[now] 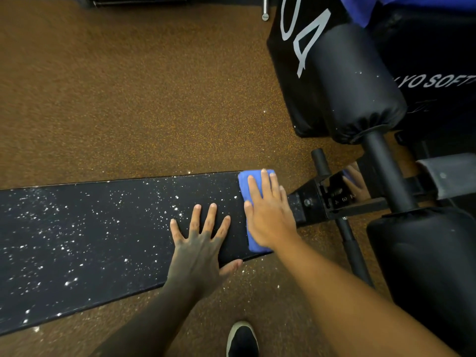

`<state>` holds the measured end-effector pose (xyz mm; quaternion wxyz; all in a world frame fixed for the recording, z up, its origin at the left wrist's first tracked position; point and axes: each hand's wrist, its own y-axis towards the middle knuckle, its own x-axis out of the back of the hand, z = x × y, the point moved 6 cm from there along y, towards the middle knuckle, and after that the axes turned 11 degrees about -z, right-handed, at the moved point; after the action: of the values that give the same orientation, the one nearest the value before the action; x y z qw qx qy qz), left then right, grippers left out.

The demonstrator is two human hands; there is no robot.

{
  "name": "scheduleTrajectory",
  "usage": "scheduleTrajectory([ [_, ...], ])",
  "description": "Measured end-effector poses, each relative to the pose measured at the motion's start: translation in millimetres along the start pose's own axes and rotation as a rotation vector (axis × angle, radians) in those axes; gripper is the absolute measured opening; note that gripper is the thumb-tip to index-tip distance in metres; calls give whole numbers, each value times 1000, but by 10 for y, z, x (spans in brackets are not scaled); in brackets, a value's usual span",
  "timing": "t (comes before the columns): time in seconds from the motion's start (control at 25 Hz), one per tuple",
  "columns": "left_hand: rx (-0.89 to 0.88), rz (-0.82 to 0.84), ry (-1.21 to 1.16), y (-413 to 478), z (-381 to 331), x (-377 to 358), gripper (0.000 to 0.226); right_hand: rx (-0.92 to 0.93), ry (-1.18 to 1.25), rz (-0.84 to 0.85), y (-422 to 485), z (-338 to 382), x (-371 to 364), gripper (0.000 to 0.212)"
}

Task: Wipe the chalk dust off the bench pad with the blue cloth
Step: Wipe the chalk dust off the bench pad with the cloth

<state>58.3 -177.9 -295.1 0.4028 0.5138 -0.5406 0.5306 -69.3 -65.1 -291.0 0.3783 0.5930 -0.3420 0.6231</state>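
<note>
Blue cloth (253, 182) pressed under the flat right hand (270, 217) at the right end of the bench pad (103, 228); left hand (198, 243) splayed flat beside it; wiping seemingly barely begun, next stroke likely leftward through chalk dust (68, 282)

- Both forearms (347, 300) were bare all the way to the frame's lower edge
- The left hand (198, 243) and right hand (268, 215) were bare, with fingernails trimmed short
- One shoe (242, 340) showed at the bottom edge: black upper, rounded toe, pale off-white sole rim
</note>
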Motion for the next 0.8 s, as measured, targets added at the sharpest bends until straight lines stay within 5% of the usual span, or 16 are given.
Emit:
scheduleTrajectory([
  [0.12,-12,-25,14,10,13,1,96,-81,27,18,304,1,-2,58],
  [0.32,-2,11,10,-8,11,28,94,88,-14,-5,-238,60,29,61],
  [0.48,-13,-23,12,-5,22,13,96,-90,26,11,287,38,24,59],
  [0.64,4,16,4,-19,50,30,95,178,3,7,41,150,-1,59],
  [0.8,-16,-7,15,-4,59,1,97,-45,34,-14,182,58,30,59],
])
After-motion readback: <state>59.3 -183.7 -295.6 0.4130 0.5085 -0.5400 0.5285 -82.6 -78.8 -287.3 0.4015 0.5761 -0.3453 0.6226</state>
